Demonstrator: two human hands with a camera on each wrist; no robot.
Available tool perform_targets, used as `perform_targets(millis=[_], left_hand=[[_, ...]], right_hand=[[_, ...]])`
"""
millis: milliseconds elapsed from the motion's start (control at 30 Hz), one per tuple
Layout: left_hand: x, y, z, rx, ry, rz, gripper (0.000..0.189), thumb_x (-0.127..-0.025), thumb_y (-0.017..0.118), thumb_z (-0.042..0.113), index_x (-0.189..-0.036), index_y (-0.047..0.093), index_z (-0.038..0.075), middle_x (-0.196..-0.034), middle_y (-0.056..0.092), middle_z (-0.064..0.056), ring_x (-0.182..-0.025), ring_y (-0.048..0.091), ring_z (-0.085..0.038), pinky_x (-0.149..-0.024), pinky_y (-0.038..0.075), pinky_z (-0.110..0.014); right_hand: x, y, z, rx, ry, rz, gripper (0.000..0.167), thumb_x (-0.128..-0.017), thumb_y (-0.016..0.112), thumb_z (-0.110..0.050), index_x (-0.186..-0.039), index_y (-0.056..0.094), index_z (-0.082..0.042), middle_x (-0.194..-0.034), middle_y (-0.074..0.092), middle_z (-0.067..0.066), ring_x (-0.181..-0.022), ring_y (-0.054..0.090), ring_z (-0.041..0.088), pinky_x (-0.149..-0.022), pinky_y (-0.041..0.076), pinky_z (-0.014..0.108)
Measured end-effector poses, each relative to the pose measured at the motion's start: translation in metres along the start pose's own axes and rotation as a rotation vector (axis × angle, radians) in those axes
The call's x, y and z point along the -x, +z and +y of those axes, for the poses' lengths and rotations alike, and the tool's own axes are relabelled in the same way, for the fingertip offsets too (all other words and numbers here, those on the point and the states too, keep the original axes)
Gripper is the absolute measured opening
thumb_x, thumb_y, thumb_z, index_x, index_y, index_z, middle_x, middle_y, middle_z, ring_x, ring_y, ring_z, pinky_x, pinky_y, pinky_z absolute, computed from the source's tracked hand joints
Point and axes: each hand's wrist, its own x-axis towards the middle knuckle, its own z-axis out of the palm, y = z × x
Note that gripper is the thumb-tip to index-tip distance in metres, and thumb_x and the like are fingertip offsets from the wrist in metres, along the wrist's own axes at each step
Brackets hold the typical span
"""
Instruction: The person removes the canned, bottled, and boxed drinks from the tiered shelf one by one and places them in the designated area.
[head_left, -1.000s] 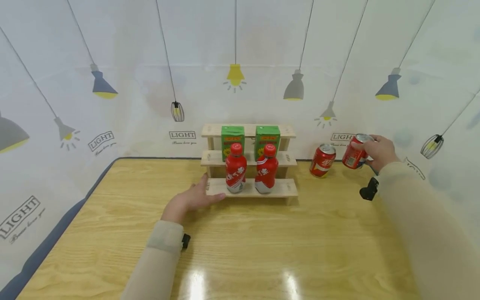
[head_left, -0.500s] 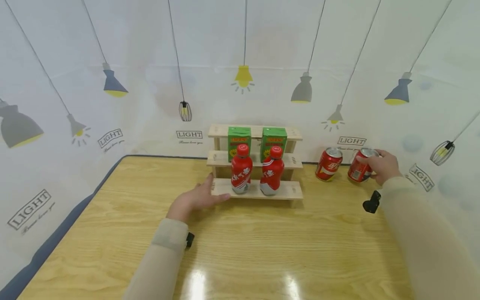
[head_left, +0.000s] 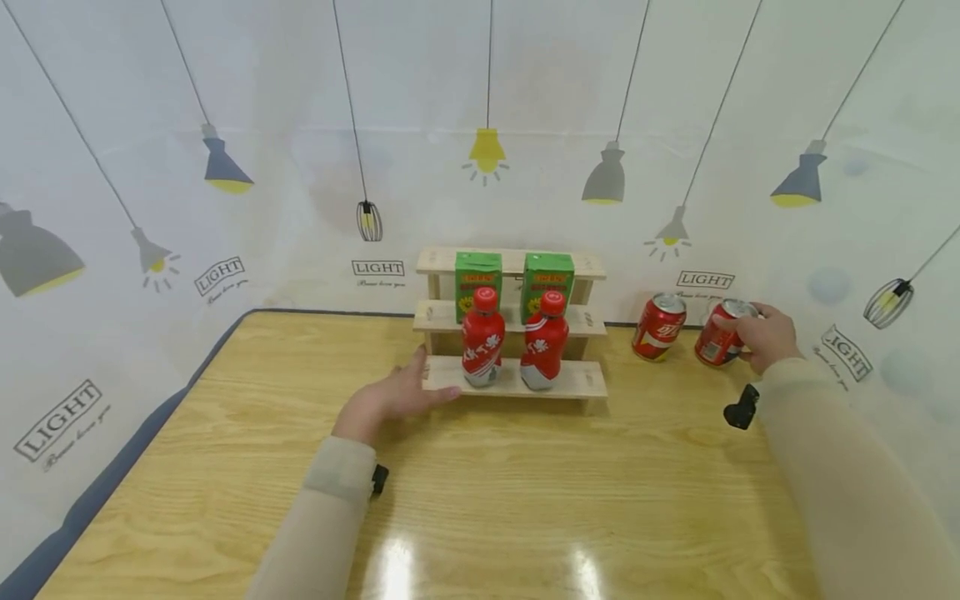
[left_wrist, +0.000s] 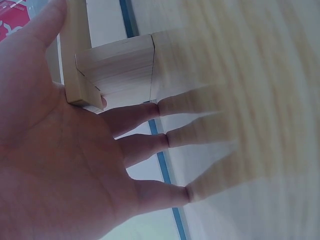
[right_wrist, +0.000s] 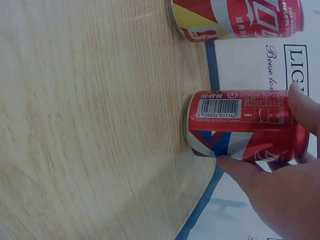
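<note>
A red soda can [head_left: 717, 333] stands upright at the table's back right, and my right hand [head_left: 770, 337] grips it from the right side. In the right wrist view its barcode faces the camera and its base meets the table. Just left of it, a second red can [head_left: 659, 327] stands apart. My left hand [head_left: 397, 393] rests at the left end of the wooden tiered rack's lowest step [head_left: 570, 379]. The left thumb lies along the step's front, and in the left wrist view the other fingers [left_wrist: 142, 150] stretch straight, tips at the tabletop.
Two red bottles [head_left: 482, 342] stand on the rack's lowest step, with two green drink cartons [head_left: 548, 283] on the step behind. A patterned cloth wall [head_left: 300, 167] rises right behind the wooden table [head_left: 525, 483].
The right hand has brought its can down onto the table beside the other can. My left hand stays at the rack, while the head view has shifted slightly.
</note>
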Motion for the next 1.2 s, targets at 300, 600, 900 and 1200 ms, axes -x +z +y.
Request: perform_targets(millis=[300,600,900,1200], left_hand=[[0.0,0.001,-0.003,-0.013,0.002,0.002,0.127,-0.089,0.059,0.085,-0.172,-0.008,0.017,-0.18,0.005,-0.019,-0.165,0.004,-0.05,-0.131,0.01,-0.072],[-0.002,0.0,-0.002,-0.003,0.013,0.006,0.127,-0.088,0.06,0.085,-0.172,-0.008,0.018,-0.18,0.006,-0.017,-0.165,0.001,-0.05,-0.131,0.009,-0.073],[-0.002,0.0,-0.002,-0.005,0.013,-0.003,0.128,-0.087,0.059,0.086,-0.172,-0.008,0.018,-0.18,0.006,-0.018,-0.165,0.002,-0.05,-0.131,0.009,-0.074],[-0.002,0.0,-0.003,-0.003,0.013,-0.003,0.13,-0.087,0.06,0.087,-0.172,-0.008,0.016,-0.18,0.012,-0.017,-0.165,0.001,-0.05,-0.131,0.009,-0.072]], right_hand=[[0.009,-0.002,-0.009,0.055,-0.049,-0.027,0.092,-0.107,0.06,-0.038,-0.172,0.001,-0.012,-0.179,0.012,0.02,-0.164,0.021,0.042,-0.129,0.034,0.061],[0.018,-0.007,-0.044,0.174,-0.142,0.002,0.092,-0.105,0.062,-0.042,-0.172,0.009,-0.008,-0.179,0.009,0.021,-0.164,0.021,0.046,-0.131,0.031,0.06],[0.033,0.015,-0.103,0.172,-0.23,-0.062,0.091,-0.104,0.066,-0.047,-0.173,0.013,-0.02,-0.182,0.005,0.014,-0.166,0.012,0.045,-0.134,0.02,0.064],[0.063,0.08,-0.151,0.089,-0.322,-0.206,0.086,-0.104,0.067,-0.044,-0.172,0.021,-0.02,-0.178,0.024,0.014,-0.161,0.034,0.035,-0.131,0.034,0.052]])
